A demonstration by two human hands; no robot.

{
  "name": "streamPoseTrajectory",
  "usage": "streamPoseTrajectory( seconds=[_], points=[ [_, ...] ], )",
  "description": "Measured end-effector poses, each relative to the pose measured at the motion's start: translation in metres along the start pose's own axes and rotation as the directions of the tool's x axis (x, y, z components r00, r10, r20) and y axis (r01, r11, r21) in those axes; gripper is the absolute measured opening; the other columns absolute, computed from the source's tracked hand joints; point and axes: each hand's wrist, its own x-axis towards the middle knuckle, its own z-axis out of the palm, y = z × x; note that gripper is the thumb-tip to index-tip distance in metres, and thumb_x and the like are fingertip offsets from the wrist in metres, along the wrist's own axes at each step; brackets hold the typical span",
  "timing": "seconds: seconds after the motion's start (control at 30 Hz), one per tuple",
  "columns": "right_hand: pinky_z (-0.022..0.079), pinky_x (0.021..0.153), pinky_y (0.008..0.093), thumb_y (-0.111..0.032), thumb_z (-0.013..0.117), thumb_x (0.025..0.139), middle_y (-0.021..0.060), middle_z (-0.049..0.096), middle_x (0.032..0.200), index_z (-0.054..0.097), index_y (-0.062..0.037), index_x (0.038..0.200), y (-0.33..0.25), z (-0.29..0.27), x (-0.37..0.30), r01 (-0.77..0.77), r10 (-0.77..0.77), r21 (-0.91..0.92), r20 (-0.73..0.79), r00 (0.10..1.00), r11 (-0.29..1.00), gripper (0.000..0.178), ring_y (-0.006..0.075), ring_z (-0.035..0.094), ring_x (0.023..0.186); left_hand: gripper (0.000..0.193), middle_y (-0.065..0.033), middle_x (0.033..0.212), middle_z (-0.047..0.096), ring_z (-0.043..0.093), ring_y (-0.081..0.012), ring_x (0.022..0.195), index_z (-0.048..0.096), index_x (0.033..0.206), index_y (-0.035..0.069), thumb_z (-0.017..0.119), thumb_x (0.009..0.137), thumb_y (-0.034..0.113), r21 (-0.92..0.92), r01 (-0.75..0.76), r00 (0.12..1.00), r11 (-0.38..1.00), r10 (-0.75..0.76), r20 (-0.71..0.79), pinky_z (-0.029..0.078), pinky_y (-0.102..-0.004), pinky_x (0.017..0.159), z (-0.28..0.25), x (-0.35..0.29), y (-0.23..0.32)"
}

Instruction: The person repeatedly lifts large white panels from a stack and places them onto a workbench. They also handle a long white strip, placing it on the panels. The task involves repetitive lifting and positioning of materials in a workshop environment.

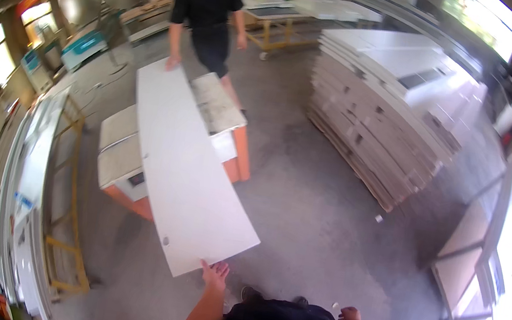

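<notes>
A long white panel (188, 170) slants across the middle, its near end towards me. Small holes show along its left side. My left hand (214, 274) grips the panel's near edge, thumb at the top face and the other fingers at the rim. At the far end, a person in dark clothes (206, 13) has a hand (172, 63) on the panel. Beneath it are two padded supports with orange sides, the left support (118, 143) and the right support (226, 112). My right hand (350, 317) hangs free by my side, fingers loosely bent and holding nothing.
A tall stack of white panels (376, 112) stands at right on the concrete floor (298, 232). A yellow-framed rack with panels (65, 217) runs along the left. A metal-framed stand (469, 258) is at far right. Tables (274, 14) and a teal machine (83, 48) stand farther back.
</notes>
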Motion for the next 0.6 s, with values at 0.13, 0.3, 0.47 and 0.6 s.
streamPoseTrajectory(
  seconds=[0.13, 0.3, 0.47, 0.6],
  points=[
    [0.051, 0.058, 0.0295, -0.025, 0.059, 0.08, 0.009, 0.065, 0.082, 0.062, -0.0015, 0.099, -0.031, 0.022, -0.01, 0.149, -0.153, -0.124, -0.024, 0.988, 0.981, 0.031, 0.0171, 0.063, 0.067, 0.075, -0.0102, 0.127, 0.045, 0.048, -0.026, 0.111, 0.029, 0.131, 0.003, 0.046, 0.087, 0.06, 0.11, 0.005, 1.0, 0.994, -0.004, -0.01, 0.037, -0.0411, 0.097, -0.043, -0.009, 0.018],
    [0.052, 0.066, 0.0296, -0.026, 0.06, 0.08, 0.0081, 0.066, 0.082, 0.064, -0.0038, 0.101, 0.012, 0.018, -0.065, 0.103, -0.099, 0.005, -0.211, 0.973, 0.995, 0.03, 0.0165, 0.063, 0.068, 0.074, -0.0082, 0.125, 0.046, 0.049, -0.0254, 0.107, 0.027, 0.132, 0.008, 0.05, 0.085, 0.06, 0.369, 0.108, 0.978, 0.923, -0.166, 0.128, 0.038, -0.0404, 0.093, -0.008, -0.009, 0.003],
    [0.052, 0.066, 0.0307, -0.024, 0.059, 0.08, 0.0088, 0.066, 0.08, 0.064, -0.0037, 0.1, 0.073, 0.006, -0.102, -0.03, 0.061, 0.129, -0.241, 0.969, 0.991, 0.029, 0.0174, 0.064, 0.069, 0.077, -0.0086, 0.126, 0.046, 0.048, -0.0254, 0.108, 0.024, 0.134, 0.007, 0.051, 0.084, 0.059, 0.479, 0.1, 0.959, 0.872, -0.212, 0.186, 0.037, -0.0404, 0.094, 0.002, -0.009, -0.004],
    [0.051, 0.058, 0.0307, -0.021, 0.06, 0.077, 0.0092, 0.065, 0.078, 0.065, -0.0035, 0.1, 0.135, -0.016, -0.095, -0.111, 0.186, 0.255, -0.29, 0.939, 0.961, 0.029, 0.0183, 0.063, 0.066, 0.079, -0.0088, 0.126, 0.046, 0.048, -0.0247, 0.106, 0.022, 0.136, 0.008, 0.051, 0.084, 0.059, 0.494, 0.077, 0.97, 0.866, -0.18, 0.166, 0.038, -0.0406, 0.092, 0.021, -0.022, -0.014]
  ],
)
